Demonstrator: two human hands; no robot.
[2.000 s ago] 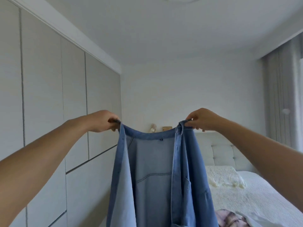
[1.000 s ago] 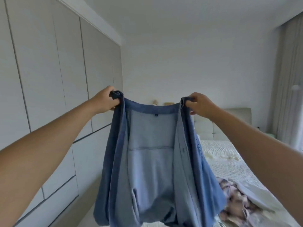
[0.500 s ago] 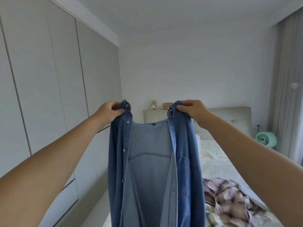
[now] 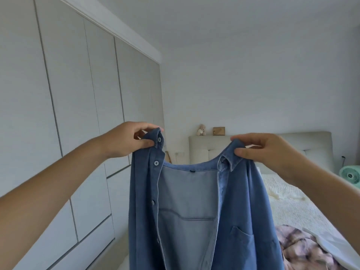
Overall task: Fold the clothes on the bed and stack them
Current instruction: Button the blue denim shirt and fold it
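Denim shirt [image 4: 241,201] pinched aloft, seemingly unbuttoned

The shirt [image 4: 239,201] is denim blue outside, a paler washed blue inside, with pale grey-blue buttons and a small dark tab at the neck; the garment [image 4: 303,250] lying on the bed is plaid — dusty pink crossed with dark grey; the bed [image 4: 292,209] cover is off-white; the headboard [image 4: 204,147] is light grey-beige; the fan [image 4: 350,174] is mint green; the wardrobe [image 4: 68,114] doors are pale grey — the wall [image 4: 253,84] white.
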